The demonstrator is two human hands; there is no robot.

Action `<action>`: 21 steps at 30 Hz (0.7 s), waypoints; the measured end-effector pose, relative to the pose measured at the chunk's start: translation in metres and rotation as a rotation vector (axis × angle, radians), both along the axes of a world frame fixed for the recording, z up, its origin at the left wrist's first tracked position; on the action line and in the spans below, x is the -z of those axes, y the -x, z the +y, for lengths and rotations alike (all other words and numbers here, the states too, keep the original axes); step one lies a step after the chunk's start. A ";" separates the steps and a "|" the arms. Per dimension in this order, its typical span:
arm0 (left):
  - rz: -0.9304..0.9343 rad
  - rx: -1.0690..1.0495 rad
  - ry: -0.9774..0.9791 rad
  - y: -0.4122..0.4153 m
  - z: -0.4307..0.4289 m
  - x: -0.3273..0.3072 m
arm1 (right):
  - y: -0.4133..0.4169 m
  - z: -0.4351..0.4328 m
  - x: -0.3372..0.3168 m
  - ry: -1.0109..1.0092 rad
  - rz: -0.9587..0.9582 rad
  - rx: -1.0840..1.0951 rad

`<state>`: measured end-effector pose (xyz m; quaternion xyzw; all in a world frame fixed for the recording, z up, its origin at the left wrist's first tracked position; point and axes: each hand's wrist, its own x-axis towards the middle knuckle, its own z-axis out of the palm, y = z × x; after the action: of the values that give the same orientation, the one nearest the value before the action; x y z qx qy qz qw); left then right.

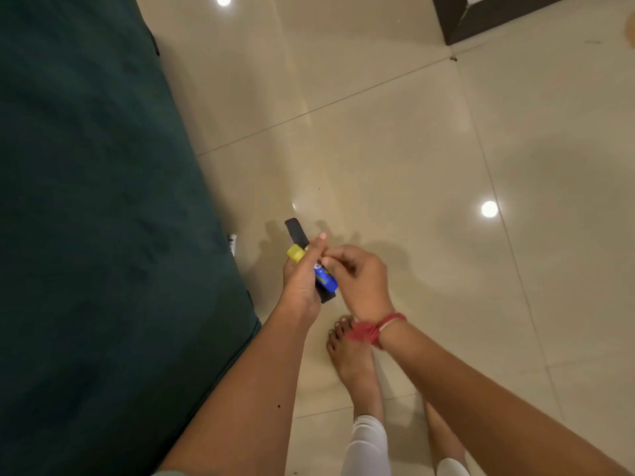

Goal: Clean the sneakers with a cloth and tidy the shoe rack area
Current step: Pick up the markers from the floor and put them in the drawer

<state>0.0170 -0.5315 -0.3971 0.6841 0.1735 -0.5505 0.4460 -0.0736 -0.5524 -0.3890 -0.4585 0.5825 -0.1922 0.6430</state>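
Observation:
My left hand (302, 280) grips a small blue bottle (325, 278) with a yellow cap (295, 253), together with a flat black strip (296, 231) that sticks out above and below the hand. My right hand (357, 276) is beside it, its fingertips curled and touching the bottle near the left thumb; whether it pinches the bottle is unclear. A red thread band (372, 329) circles my right wrist. No sneakers, cloth or shoe rack are in view.
A dark green sofa (96, 218) fills the left side, with a small white object (233, 242) at its base. Glossy beige floor tiles (429, 149) spread to the right. A dark furniture base (481, 18) sits far right. My bare feet (354, 359) stand below the hands.

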 end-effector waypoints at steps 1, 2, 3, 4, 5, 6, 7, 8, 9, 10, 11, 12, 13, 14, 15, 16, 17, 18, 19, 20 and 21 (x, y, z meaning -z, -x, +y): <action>-0.011 -0.046 0.000 -0.002 0.000 0.001 | -0.004 0.006 -0.003 0.007 0.016 -0.026; -0.028 -0.082 -0.005 -0.003 0.002 0.004 | -0.006 0.010 -0.004 0.013 0.031 -0.055; -0.041 -0.108 -0.007 -0.004 0.006 0.006 | -0.007 0.012 -0.004 0.024 0.050 -0.081; -0.050 -0.130 -0.006 -0.006 0.011 0.008 | -0.006 0.012 -0.001 0.051 0.075 -0.089; -0.055 -0.155 0.002 -0.007 0.015 0.010 | -0.003 0.009 0.004 0.094 0.107 -0.078; -0.060 -0.175 0.015 -0.009 0.018 0.010 | 0.000 0.003 0.009 0.143 0.148 -0.055; -0.054 -0.218 0.027 -0.014 0.030 0.021 | -0.005 0.000 0.026 0.181 0.188 -0.062; -0.038 -0.248 0.037 -0.016 0.039 0.026 | -0.008 -0.007 0.038 0.217 0.228 -0.069; -0.015 -0.260 0.042 -0.016 0.044 0.026 | -0.007 -0.018 0.045 0.245 0.260 -0.085; 0.010 -0.279 0.042 -0.016 0.050 0.028 | -0.009 -0.027 0.053 0.270 0.276 -0.125; 0.032 -0.300 0.044 -0.015 0.058 0.031 | -0.014 -0.035 0.062 0.296 0.278 -0.191; 0.040 -0.316 0.040 -0.016 0.067 0.037 | -0.023 -0.042 0.074 0.331 0.284 -0.284; 0.042 -0.319 0.025 -0.018 0.074 0.043 | -0.033 -0.047 0.086 0.374 0.289 -0.396; 0.040 -0.318 0.009 -0.019 0.080 0.048 | -0.045 -0.050 0.097 0.429 0.295 -0.529; 0.041 -0.326 0.007 -0.021 0.086 0.054 | -0.058 -0.051 0.106 0.498 0.292 -0.670; 0.044 -0.340 0.011 -0.022 0.092 0.058 | -0.074 -0.052 0.114 0.579 0.273 -0.811; 0.051 -0.355 0.015 -0.024 0.097 0.061 | -0.090 -0.052 0.121 0.667 0.238 -0.940; 0.054 -0.368 0.011 -0.025 0.101 0.064 | -0.107 -0.050 0.128 0.760 0.199 -1.056; 0.055 -0.376 0.001 -0.027 0.105 0.068 | -0.124 -0.048 0.134 0.851 0.170 -1.158; 0.056 -0.376 -0.009 -0.028 0.107 0.070 | -0.140 -0.044 0.138 0.924 0.158 -1.246; 0.056 -0.372 -0.016 -0.029 0.109 0.071 | -0.154 -0.041 0.141 0.973 0.158 -1.322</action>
<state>0.0455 -0.4229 -0.4684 0.6282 0.3136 -0.4759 0.5296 0.0807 -0.5934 -0.5295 -0.9462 0.0878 0.0279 0.3101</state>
